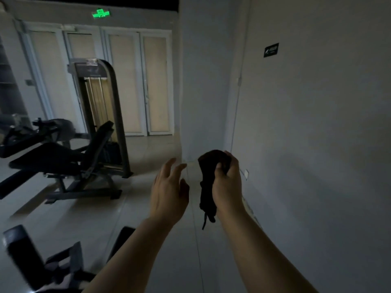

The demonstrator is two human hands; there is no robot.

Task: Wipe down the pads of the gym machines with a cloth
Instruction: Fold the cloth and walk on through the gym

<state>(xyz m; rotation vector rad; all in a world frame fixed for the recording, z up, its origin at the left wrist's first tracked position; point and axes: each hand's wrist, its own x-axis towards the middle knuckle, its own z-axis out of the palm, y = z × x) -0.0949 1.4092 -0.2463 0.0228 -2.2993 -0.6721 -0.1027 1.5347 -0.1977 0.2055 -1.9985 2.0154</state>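
Right hand [227, 182] fisted around a dark cloth [208, 187], bunched at the top, tail hanging below the wrist. Left hand [169, 191] just beside it, fingers spread, holding nothing. Padded gym machine [63, 157] stands well left on pale floor [148, 149].

dark cloth [208, 187] bunched, dangling in right hand [227, 182]

A black cloth [208, 185] against pale grey walls [317, 123]; black pads on a grey-framed gym machine [63, 153]; a glowing green exit sign [101, 13].
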